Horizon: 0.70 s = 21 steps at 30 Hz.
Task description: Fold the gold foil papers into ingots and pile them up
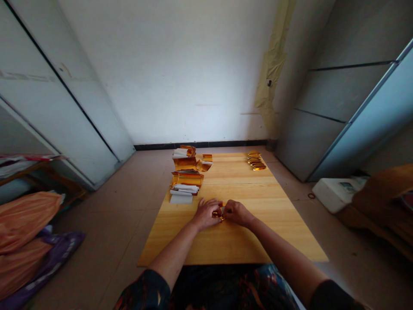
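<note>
Both hands meet over the near middle of a wooden table point(238, 245), with a piece of shiny gold paper point(218, 213) between them. My left hand point(207, 214) is closed on the left side of this paper, its fingers bent around it. On the other side my right hand point(237, 213) is closed, its fingertips pinching the paper's right edge. The paper looks curled or folded; its exact shape is partly hidden by the fingers. Just beyond my left hand lie stacks of gold paper sheets point(187, 178) and white-backed sheets point(181, 199).
More gold sheets point(184, 163) lie at the table's far left. A row of folded gold pieces point(256, 161) sits at the far right corner. Beyond stand a white wall point(193, 86) and a grey cabinet point(309, 107). A white box point(335, 196) is on the floor at right.
</note>
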Motion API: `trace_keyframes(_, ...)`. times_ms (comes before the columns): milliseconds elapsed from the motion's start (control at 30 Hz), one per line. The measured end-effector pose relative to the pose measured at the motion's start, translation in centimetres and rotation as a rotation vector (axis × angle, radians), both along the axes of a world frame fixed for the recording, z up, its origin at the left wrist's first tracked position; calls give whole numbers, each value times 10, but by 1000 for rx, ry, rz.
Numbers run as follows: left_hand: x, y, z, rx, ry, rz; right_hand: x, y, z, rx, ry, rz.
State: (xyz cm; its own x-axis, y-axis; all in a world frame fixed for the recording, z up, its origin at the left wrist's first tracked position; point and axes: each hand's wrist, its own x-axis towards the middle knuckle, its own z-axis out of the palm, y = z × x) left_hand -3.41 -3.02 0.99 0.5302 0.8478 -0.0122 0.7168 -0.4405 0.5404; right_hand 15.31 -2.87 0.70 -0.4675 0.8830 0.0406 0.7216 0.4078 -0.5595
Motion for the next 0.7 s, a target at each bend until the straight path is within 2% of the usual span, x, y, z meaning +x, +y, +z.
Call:
trace_keyframes(233, 1, 1, -4, 21, -8, -1, -5, 0, 1, 28, -98, -52)
trace_keyframes(467, 1, 1, -7, 46, -10, 17, -5, -1, 1, 67, -172, -40)
trace_keyframes(700, 3, -2, -6, 64, -12, 39, -5, -6, 0, 72, -129, -62)
